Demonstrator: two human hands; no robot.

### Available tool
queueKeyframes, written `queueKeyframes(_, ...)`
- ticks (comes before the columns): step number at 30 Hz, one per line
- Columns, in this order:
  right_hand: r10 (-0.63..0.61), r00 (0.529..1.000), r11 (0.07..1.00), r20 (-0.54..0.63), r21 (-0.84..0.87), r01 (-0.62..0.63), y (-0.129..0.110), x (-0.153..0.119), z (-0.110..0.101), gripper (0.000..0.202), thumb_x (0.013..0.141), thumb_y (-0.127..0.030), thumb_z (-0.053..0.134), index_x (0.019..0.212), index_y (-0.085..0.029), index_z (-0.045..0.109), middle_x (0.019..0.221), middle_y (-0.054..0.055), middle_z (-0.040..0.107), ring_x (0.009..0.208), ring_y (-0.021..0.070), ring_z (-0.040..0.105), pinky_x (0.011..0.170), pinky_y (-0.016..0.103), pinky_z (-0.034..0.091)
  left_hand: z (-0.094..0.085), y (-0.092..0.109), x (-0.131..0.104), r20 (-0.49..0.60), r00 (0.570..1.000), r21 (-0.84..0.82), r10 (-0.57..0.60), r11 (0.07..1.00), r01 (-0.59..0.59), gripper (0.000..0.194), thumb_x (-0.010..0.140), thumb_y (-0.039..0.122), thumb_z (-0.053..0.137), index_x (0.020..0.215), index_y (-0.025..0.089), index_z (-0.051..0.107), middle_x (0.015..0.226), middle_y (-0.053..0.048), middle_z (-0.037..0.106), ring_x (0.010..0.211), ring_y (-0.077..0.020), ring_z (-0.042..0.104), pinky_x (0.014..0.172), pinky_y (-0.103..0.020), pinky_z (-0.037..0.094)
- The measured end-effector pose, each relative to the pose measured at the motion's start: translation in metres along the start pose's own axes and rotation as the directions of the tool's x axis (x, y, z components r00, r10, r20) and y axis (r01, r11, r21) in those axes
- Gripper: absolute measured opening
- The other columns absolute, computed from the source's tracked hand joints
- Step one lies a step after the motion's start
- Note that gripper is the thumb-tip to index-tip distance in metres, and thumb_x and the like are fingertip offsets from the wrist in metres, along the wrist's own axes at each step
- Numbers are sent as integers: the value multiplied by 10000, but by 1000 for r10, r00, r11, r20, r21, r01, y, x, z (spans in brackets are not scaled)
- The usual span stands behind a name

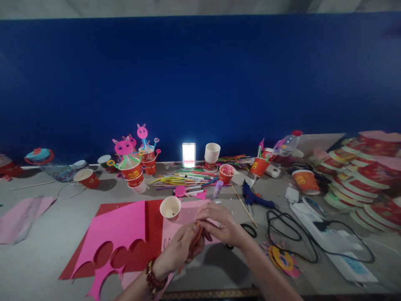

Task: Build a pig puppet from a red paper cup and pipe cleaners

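Observation:
My left hand [184, 246], with a beaded bracelet [156, 276] at its wrist, is closed round a thin orange piece [198, 234]. Right beside it, my right hand [219, 223] has its fingers bent over the top of the same piece; whether they pinch it is hard to tell. Just behind the hands stands a white-lipped paper cup [170, 208]. Under and left of them lie pink paper [184, 209], red paper [153, 234] and a bright pink sheet [125, 219] with round cut-outs.
Pink figures on cups [130, 167] stand at back left. Coloured sticks [184, 177] lie mid-back. A blue glue gun [255, 196], black cable [291, 238], power strip [335, 242] and stacked red bowls [369, 175] are at the right. Black-handled scissors [249, 230] lie beside my right forearm.

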State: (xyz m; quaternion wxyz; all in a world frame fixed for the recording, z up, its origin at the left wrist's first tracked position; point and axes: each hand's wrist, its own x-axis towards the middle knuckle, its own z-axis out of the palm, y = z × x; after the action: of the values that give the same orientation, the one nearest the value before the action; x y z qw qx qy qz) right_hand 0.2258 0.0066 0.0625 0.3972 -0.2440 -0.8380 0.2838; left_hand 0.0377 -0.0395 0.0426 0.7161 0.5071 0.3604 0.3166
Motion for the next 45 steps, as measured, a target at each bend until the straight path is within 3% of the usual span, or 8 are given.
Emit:
queueKeyframes(4, 76, 997, 996, -4, -41, -77, -1, -2, 0, 247, 937, -179, 601, 1173, -238, 650, 954, 37, 729, 866, 185, 663, 832, 321, 497, 1, 1, 0, -1, 999, -15, -43, 999, 43, 566, 953, 670, 381, 874, 156, 606, 533, 66, 412, 397, -64, 210, 366, -214, 139)
queueKeyframes(10, 117, 993, 992, -18, -35, -117, 3, -2, 5, 53, 907, -222, 597, 877, -209, 639, 829, 23, 684, 772, 172, 607, 726, 290, 473, 3, 0, 2, -49, 999, 7, -15, 1000, 15, 553, 909, 702, 450, 840, 167, 573, 546, 71, 412, 421, -65, 224, 382, -215, 149)
queueKeyframes(16, 225, 974, 970, -19, 99, -222, 2, -1, 10, 15, 854, -192, 613, 855, -203, 623, 814, 12, 661, 740, 159, 599, 701, 275, 484, 4, 1, 2, -45, 999, 39, 29, 999, -28, 545, 895, 706, 474, 793, 175, 538, 544, 84, 385, 429, -60, 219, 404, -227, 155)
queueKeyframes(23, 331, 944, 908, -9, 276, -316, 5, -2, 13, 187, 878, -351, 655, 793, -203, 579, 769, 4, 630, 715, 157, 578, 675, 275, 476, 6, 0, 3, -43, 998, 51, 38, 998, -36, 516, 894, 681, 513, 769, 180, 524, 538, 82, 391, 428, -57, 237, 410, -226, 159)
queueKeyframes(28, 398, 917, 893, -37, 248, -377, 7, -3, 17, 434, 1001, -528, 486, 728, -200, 561, 676, -10, 589, 637, 146, 554, 610, 258, 439, 8, 3, 2, -69, 998, 47, 2, 999, 1, 598, 904, 723, 435, 790, 158, 595, 504, 70, 394, 412, -66, 232, 390, -228, 150)
queueKeyframes(32, 399, 914, 896, -77, 242, -371, 5, -4, 17, 470, 1029, -555, 406, 804, -197, 610, 788, 28, 650, 756, 174, 610, 708, 284, 479, 7, 5, 1, -82, 997, 35, -6, 999, 9, 611, 907, 725, 427, 812, 153, 618, 498, 73, 391, 399, -63, 220, 375, -221, 146)
queueKeyframes(37, 356, 891, 930, -282, 204, -306, 2, -16, 17, 329, 1020, -491, 478, 932, -210, 624, 888, 47, 647, 852, 199, 615, 772, 299, 485, 4, 7, -1, -87, 996, 23, 32, 999, -30, 622, 928, 712, 403, 815, 145, 632, 486, 83, 353, 396, -62, 209, 379, -219, 141)
queueKeyframes(45, 329, 924, 944, -196, 102, -314, -10, -33, 14, 224, 971, -418, 573, 919, -205, 614, 894, 53, 645, 854, 206, 620, 773, 310, 509, 3, -1, 3, -92, 996, -85, 18, 996, -26, 510, 892, 663, 545, 803, 164, 602, 460, 99, 364, 370, -51, 203, 361, -196, 146)
